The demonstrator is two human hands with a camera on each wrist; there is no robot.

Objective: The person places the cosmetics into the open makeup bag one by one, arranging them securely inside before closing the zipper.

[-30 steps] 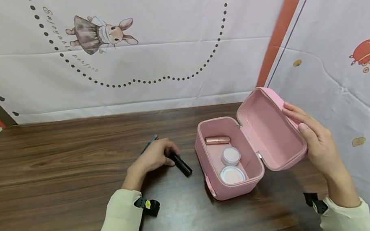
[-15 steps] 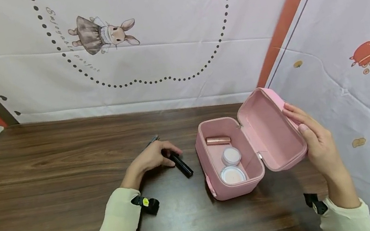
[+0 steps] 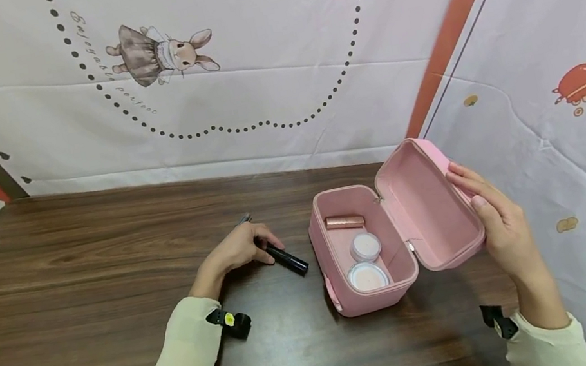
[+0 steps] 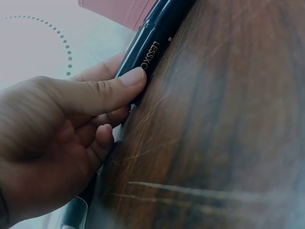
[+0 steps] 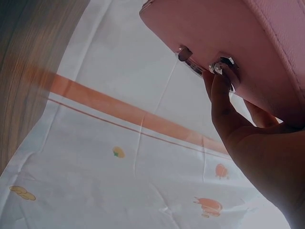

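My left hand (image 3: 240, 249) pinches a slim black cosmetic tube (image 3: 290, 260) between thumb and fingers, low over the table. In the left wrist view the tube (image 4: 151, 43) shows light lettering, and the thumb lies along its side. To its right stands a pink makeup case (image 3: 374, 299) with its lid raised. Inside lie a rose-gold lipstick tube (image 3: 344, 222) and two round, pale-topped jars, one smaller (image 3: 366, 247) and one larger (image 3: 368, 276). My right hand (image 3: 504, 231) holds the lid (image 3: 430, 211) by its outer edge; in the right wrist view its fingers touch metal fittings (image 5: 224, 67).
Behind the left hand, a thin pen-like item (image 3: 244, 219) lies on the dark wooden table (image 3: 84, 298), partly hidden. A printed white cloth (image 3: 264, 83) hangs along the back and right sides, close to the right hand.
The black tube has turned slightly in the left hand, its free end swinging a little right and away from me. The right hand and the case have stayed still.
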